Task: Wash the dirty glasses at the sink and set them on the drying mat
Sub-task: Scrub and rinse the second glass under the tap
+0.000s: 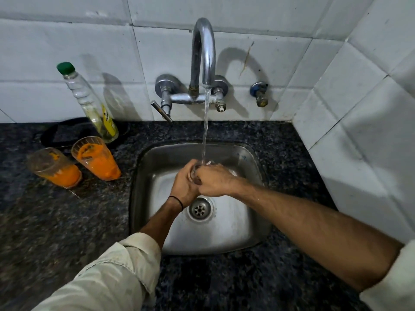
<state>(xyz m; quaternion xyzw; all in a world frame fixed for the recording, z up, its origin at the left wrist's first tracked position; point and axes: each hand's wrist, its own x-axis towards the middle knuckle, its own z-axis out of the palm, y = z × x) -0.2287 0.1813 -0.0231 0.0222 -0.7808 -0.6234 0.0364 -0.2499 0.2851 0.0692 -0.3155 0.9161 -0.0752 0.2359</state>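
Over the steel sink (224,234) both hands hold one clear glass (195,173) under the running water from the chrome tap (203,52). My left hand (185,182) wraps round the glass from the left. My right hand (215,179) curls over it from the right, and most of the glass is hidden between them. Two dirty glasses smeared with orange stand on the counter to the left: one (96,158) nearer the sink, the other (54,168) further left.
A clear bottle with a green cap (88,102) leans against the tiled wall behind the dirty glasses. A dark round mat or lid (67,133) lies beside it. The counter (56,221) is dark speckled granite. A tiled wall (359,131) closes the right side.
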